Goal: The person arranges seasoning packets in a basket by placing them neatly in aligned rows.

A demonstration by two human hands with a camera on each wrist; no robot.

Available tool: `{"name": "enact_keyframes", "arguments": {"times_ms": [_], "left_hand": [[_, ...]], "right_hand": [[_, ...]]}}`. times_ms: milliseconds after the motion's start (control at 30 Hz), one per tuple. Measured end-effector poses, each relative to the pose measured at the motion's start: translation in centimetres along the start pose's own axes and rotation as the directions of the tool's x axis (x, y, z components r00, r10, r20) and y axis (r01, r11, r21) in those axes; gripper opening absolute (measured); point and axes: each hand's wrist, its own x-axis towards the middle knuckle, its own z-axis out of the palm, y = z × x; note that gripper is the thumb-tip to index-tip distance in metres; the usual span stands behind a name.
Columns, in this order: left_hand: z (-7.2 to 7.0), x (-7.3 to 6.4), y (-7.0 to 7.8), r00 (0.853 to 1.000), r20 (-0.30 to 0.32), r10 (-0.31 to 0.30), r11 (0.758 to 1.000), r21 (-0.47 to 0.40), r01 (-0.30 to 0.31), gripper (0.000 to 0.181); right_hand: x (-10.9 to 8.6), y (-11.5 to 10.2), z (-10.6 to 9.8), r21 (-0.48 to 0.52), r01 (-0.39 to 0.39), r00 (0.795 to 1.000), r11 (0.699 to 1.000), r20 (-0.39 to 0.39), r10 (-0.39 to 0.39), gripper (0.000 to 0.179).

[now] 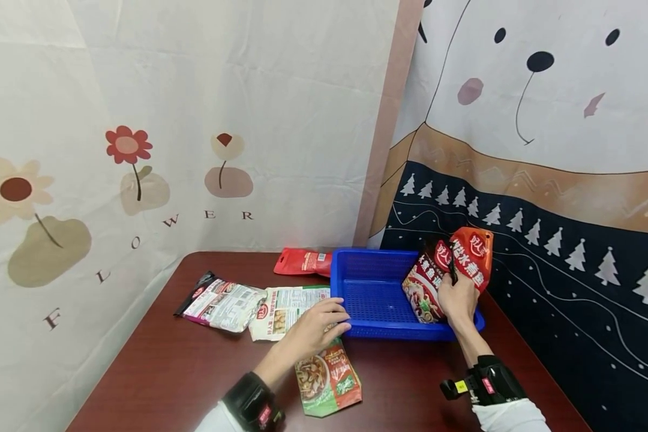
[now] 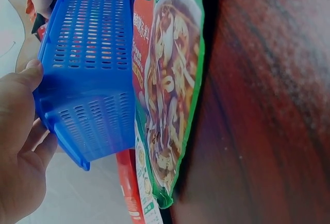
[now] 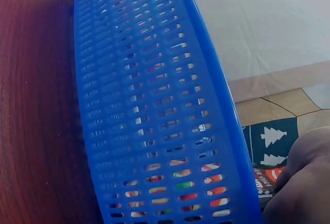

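A blue plastic basket (image 1: pixel 375 327) stands on the table. My left hand (image 1: pixel 315 327) holds its left front corner, the thumb on the rim in the left wrist view. Over the basket's right end, my right hand (image 1: pixel 459 297) grips a red seasoning packet (image 1: pixel 477 249). A dark packet with a fish-dish picture (image 1: pixel 423 291) leans inside, against that hand; whether it is held too I cannot tell. Below my left hand lies a green-and-red packet (image 1: pixel 332 381). In the right wrist view the basket wall (image 3: pixel 139 80) hides most of the packets, and only part of my right hand (image 3: pixel 304 183) shows.
Left of the basket lie a white packet with a black end (image 1: pixel 224 303) and a pale packet (image 1: pixel 281 309) printed with text. A red packet (image 1: pixel 302 262) lies behind them, by the basket's back left corner. Printed curtains (image 1: pixel 302 90) hang along the table's (image 1: pixel 156 366) back and right side.
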Motion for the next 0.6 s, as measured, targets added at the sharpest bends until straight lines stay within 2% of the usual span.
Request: {"name": "enact_keyframes", "arguments": {"times_ms": [200,367,467,600], "left_hand": [[0.09,-0.01,0.01,1.0,-0.001,0.006,1.0,-0.004,-0.006,0.022],[0.05,-0.03,0.02,1.0,0.004,0.001,1.0,-0.006,-0.001,0.022],[0.03,-0.02,0.03,1.0,0.003,0.001,1.0,-0.014,-0.001,0.022],[0.0,0.02,0.05,1.0,-0.003,0.008,1.0,-0.016,-0.008,0.022]], "right_hand": [[0.02,0.57,-0.4,0.009,-0.035,0.999,0.999,-0.013,0.035,0.043],[0.1,0.33,-0.55,0.011,-0.05,0.999,0.999,0.006,0.05,0.039],[0.13,0.04,-0.61,0.025,-0.056,0.998,0.998,-0.008,0.056,0.036],[0.25,-0.29,-0.8,0.061,-0.019,0.997,0.998,-0.073,0.023,0.053]]}}
